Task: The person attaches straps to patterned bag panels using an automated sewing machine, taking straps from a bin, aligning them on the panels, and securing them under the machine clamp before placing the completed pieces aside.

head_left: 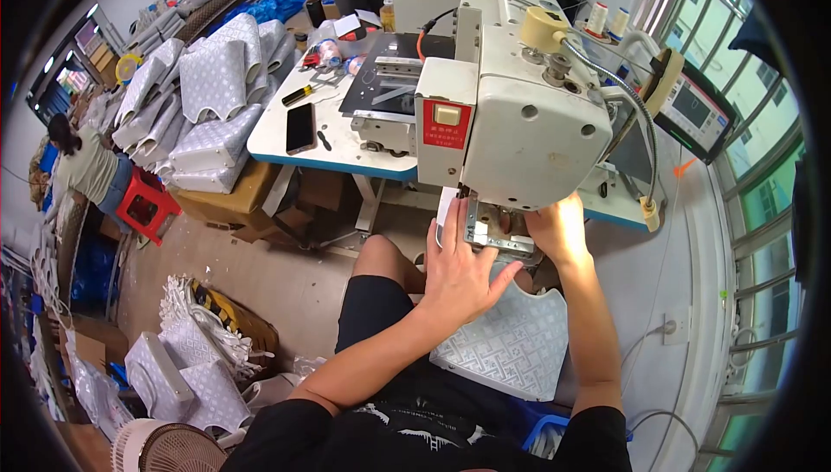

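My left hand (pixel 457 275) lies with fingers stretched and thumb spread, at the metal clamp frame (pixel 500 243) under the head of a white sewing machine (pixel 532 139). A pale edge of material shows beside its fingertips. On the other side of the frame is my right hand (pixel 558 228), brightly lit. Its fingers are hidden behind the machine head, so I cannot tell what they touch. A silver-white patterned bag panel (pixel 511 346) hangs below the frame over my lap; its upper part is covered by my left hand and the frame.
A phone (pixel 301 128) and a screwdriver (pixel 297 96) lie on the white table (pixel 268 139) at left. Stacked patterned bags (pixel 212 78) stand beyond, more bags (pixel 186 377) on the floor. A control screen (pixel 692 113) is at right, a fan (pixel 169 446) lower left. Another person (pixel 91 169) bends near a red stool (pixel 145 204).
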